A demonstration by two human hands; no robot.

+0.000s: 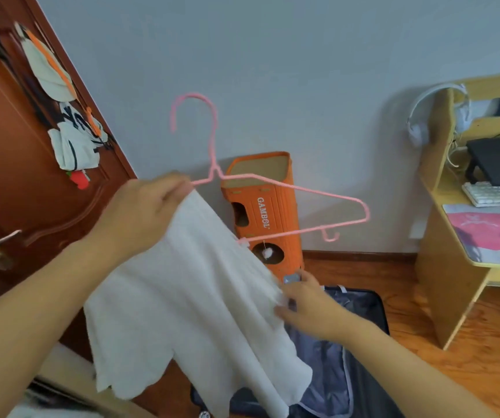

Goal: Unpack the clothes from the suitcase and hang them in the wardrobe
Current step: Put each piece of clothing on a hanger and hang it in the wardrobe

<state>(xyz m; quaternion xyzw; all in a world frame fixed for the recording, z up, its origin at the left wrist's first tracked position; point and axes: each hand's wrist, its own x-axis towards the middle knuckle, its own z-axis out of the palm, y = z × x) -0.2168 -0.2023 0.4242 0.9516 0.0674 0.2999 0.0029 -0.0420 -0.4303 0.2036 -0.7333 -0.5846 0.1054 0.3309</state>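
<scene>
A pink wire hanger (287, 188) is held up in front of the wall, hook upward. A white garment (188, 312) drapes over its left half and hangs down. My left hand (143, 212) pinches the hanger's left shoulder together with the top of the garment. Lower right, my right hand (306, 306) touches the garment's right edge, fingers curled on the cloth. Beneath both lies the open dark suitcase (360, 315) with grey-blue lining on the floor. No wardrobe is in view.
A brown door (16, 182) with bags hanging on it stands at the left. An orange cardboard box (263, 206) leans against the wall behind the hanger. A wooden desk (450, 254) with keyboard, laptop and headphones fills the right. Wooden floor lies between.
</scene>
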